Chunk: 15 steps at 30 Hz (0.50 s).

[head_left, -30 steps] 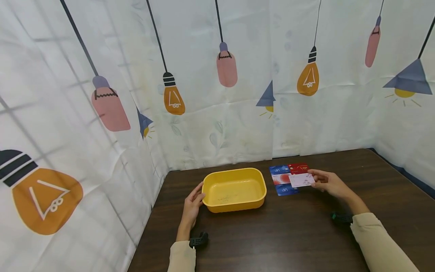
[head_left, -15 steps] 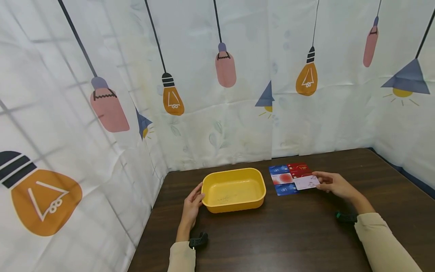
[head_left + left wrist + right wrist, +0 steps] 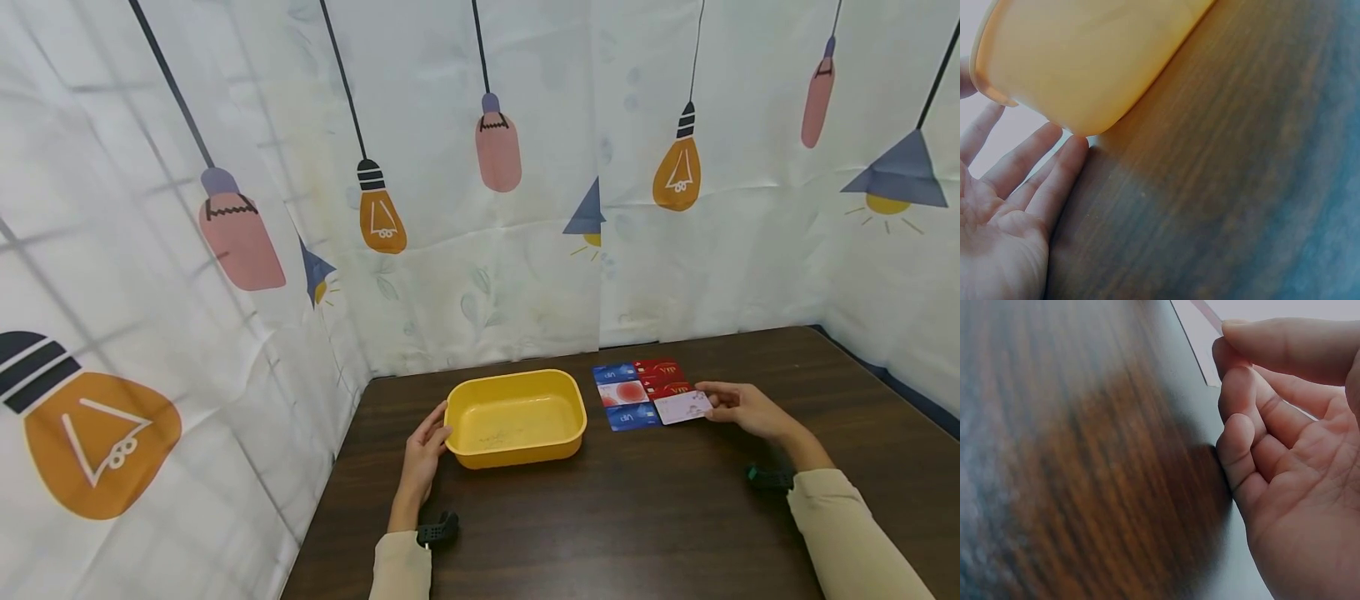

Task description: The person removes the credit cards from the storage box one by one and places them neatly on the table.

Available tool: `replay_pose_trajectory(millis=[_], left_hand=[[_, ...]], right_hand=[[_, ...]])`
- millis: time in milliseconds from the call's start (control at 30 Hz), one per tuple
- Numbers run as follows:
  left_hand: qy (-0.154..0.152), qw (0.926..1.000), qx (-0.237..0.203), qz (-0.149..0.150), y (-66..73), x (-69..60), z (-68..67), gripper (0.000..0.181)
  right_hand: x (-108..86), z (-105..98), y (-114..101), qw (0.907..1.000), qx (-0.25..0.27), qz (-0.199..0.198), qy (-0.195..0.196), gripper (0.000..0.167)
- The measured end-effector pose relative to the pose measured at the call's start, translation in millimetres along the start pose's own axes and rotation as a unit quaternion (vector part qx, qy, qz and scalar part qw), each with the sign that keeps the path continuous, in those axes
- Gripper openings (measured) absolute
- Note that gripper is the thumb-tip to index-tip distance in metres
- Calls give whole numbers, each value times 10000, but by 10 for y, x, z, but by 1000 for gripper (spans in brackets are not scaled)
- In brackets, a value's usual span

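My right hand (image 3: 750,410) pinches the right edge of a white card (image 3: 681,407) with a pinkish print, between thumb and fingertips. This card is at the near end of a column below two red VIP cards (image 3: 660,369). In the right wrist view the card (image 3: 1197,337) shows only in part, and the other fingers are curled by the table. My left hand (image 3: 423,454) touches the left end of a yellow plastic basin (image 3: 517,456) with fairly straight fingers. The left wrist view shows fingertips (image 3: 1072,147) against the basin's wall (image 3: 1104,69).
Left of the red cards lie two blue VIP cards (image 3: 630,417) and a white card with a red circle (image 3: 622,393). Everything is on a dark wooden table (image 3: 570,533). A white curtain (image 3: 480,275) printed with lamps hangs behind it.
My right hand has drawn the white card right and towards me, off the cards beneath it, uncovering the second red card. The left hand and the basin stay in place.
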<state>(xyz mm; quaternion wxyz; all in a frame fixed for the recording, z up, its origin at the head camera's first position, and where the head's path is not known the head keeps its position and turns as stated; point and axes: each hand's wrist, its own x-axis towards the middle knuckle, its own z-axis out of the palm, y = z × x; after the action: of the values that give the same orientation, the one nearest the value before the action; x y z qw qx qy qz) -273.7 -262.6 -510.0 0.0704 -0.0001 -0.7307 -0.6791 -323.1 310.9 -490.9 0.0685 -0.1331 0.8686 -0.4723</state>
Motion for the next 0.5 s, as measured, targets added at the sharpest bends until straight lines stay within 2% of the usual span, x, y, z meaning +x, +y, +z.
replay_pose_trajectory(millis=[500], left_hand=[[16,10000,-69,-18,9,7,9,47]], right_hand=[[24,4,24,9995,-198,-77,-239,58]])
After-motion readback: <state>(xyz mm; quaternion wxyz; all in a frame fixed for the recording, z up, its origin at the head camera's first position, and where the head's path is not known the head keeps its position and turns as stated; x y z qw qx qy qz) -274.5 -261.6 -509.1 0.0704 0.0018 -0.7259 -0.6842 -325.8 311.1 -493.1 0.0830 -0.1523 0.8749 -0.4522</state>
